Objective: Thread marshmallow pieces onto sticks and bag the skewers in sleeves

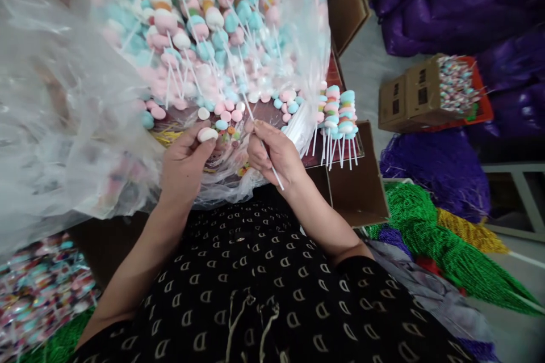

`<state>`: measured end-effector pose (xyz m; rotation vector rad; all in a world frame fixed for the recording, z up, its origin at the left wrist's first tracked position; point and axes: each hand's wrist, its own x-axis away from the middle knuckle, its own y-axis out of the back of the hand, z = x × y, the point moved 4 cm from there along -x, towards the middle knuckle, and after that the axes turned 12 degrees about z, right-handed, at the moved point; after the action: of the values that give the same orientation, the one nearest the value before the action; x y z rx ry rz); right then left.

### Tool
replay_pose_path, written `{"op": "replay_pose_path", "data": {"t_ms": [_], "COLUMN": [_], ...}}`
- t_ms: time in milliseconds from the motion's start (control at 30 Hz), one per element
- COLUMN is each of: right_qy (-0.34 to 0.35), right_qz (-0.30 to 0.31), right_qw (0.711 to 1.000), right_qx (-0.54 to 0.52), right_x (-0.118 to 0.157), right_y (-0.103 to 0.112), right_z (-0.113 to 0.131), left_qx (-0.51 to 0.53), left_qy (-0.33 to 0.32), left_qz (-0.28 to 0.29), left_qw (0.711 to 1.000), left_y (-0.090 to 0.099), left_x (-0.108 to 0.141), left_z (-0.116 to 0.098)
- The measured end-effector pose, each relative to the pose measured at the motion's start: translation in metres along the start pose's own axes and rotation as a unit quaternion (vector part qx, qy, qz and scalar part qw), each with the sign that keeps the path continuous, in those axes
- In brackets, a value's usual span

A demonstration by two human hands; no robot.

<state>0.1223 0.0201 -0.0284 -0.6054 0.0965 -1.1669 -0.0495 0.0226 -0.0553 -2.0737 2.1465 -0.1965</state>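
Entry: your right hand [272, 157], grip pinching 1 white stick [276, 178], its long axis slanting up and away. Your left hand [185, 167], nearer, pinches 1 white marshmallow candy [207, 135] just left of the stick, over a clear plastic bag [55, 125].

The person's left hand [185, 167] pinches a white marshmallow piece [208, 134] between thumb and fingers, while the right hand [272, 154] holds a thin white stick [277, 180] upright-tilted among its fingers. Both hands sit against a clear plastic bag [51, 125] heaped with pastel marshmallow skewers [200, 28]. Off to the right, a cardboard box [360, 193] stands near purple sacks [447, 5] and green tinsel [430, 232].
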Motion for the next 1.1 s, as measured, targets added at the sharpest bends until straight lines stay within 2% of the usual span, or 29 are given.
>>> {"op": "replay_pose_path", "data": {"t_ms": [100,267,633,867,1100], "right_qy": [0.014,0.028,0.028,0.097,0.089], "right_qz": [-0.022,-0.036,-0.061,-0.018,0.04], "right_qw": [1.0,0.999,0.995,0.994,0.995], "right_qx": [-0.005,-0.014,-0.077,-0.037,0.037], "right_x": [-0.002,-0.003,-0.008,0.003,0.016], "right_y": [0.005,0.01,0.003,-0.004,-0.009], "right_z": [0.004,0.003,0.004,-0.009,-0.021], "left_qx": [0.013,0.039,0.034,0.042,0.044], "left_qy": [0.028,0.032,0.065,0.079,0.088], "left_qz": [0.015,0.029,0.027,0.036,0.044], "left_qw": [0.999,0.998,0.997,0.995,0.994], "left_y": [-0.006,-0.009,-0.012,-0.013,-0.016], "left_x": [0.003,0.004,0.009,0.011,0.013], "left_z": [0.004,0.006,0.011,0.01,0.003]}}
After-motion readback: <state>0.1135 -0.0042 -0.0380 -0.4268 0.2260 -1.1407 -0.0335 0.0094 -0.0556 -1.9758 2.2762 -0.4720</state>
